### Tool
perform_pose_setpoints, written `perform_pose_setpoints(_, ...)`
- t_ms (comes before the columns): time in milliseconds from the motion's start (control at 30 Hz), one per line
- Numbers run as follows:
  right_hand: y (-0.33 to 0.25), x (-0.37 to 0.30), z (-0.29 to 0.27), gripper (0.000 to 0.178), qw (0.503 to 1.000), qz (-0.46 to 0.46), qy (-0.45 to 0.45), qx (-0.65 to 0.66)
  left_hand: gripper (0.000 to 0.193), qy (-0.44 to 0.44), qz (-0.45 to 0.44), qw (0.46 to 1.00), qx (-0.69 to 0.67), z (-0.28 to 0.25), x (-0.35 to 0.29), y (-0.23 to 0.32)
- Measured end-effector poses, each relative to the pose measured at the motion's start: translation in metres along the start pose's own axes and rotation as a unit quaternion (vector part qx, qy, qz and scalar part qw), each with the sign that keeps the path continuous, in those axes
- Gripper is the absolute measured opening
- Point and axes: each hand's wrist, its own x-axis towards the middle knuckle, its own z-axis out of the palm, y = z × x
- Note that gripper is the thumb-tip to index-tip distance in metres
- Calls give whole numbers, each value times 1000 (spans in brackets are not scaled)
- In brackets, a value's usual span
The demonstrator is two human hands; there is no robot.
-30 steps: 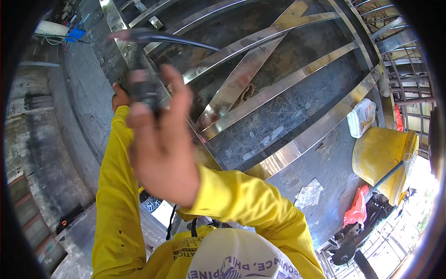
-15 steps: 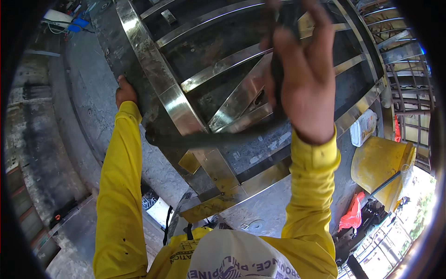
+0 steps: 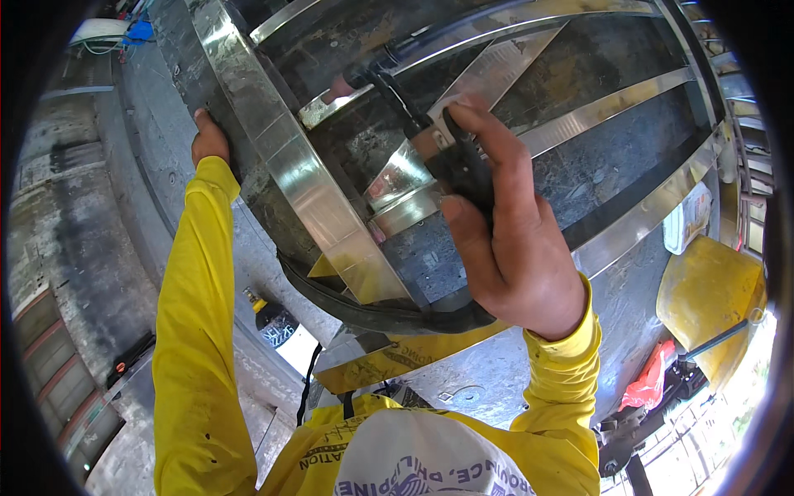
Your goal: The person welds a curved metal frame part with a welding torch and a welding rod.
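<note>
Holding TIG torch (image 3: 463,165) in right hand (image 3: 521,244) over polished metal frame (image 3: 310,186); best to steady the nozzle (image 3: 338,88), bracing with left hand (image 3: 210,139) at workbench edge (image 3: 184,62), impossible to tell if clasping.

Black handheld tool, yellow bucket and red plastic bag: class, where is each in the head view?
Black handheld tool (image 3: 465,171): head view, on its handle.
Yellow bucket (image 3: 701,289): head view, on its outer wall.
Red plastic bag (image 3: 649,381): head view, on its crumpled middle.
</note>
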Motion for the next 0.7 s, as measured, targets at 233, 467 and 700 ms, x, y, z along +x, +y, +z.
perform_pose_setpoints(233,4,1,10,70,998,11,-29,49,120,-17,-25,998,-58,-12,11,-11)
perform_pose_setpoints(467,8,15,13,71,999,-1,-43,-1,97,-114,-66,958,-256,-20,-34,8)
perform_pose_setpoints(700,4,18,16,73,997,33,-64,-28,112,-52,-15,990,-131,-18,-25,5)
